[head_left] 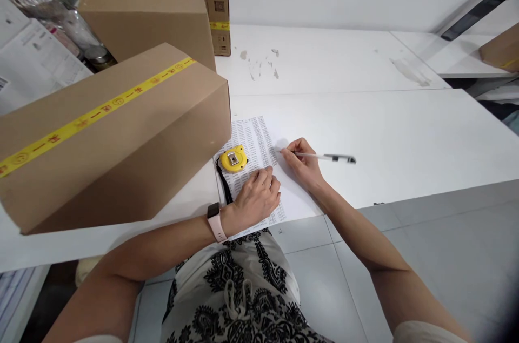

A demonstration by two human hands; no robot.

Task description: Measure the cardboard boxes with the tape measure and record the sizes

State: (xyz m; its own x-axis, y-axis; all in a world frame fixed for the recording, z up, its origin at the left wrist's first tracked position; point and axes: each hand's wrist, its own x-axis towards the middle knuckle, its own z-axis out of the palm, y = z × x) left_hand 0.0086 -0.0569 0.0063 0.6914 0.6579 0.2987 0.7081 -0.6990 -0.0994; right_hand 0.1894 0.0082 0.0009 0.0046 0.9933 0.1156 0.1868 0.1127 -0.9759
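Observation:
My right hand (304,165) pinches a slim pen (324,156), its tip on a printed sheet of paper (257,138) covered with columns of small text. My left hand (257,194) rests palm down on the lower part of the same sheet, its fingers curled in and nothing visible in them. A watch with a pale pink band (219,227) is on the left wrist. Just beyond that hand, a yellow tape measure (234,159) lies on the sheet, and its black wrist strap (225,183) runs down towards the left wrist.
A large cardboard box (121,132) with yellow printed tape stands left of the sheet. Behind it are another carton (150,24) and a stack of boxes (219,2). The white table (385,138) extends right, its front edge close to my body. A dark bar (482,11) is at far right.

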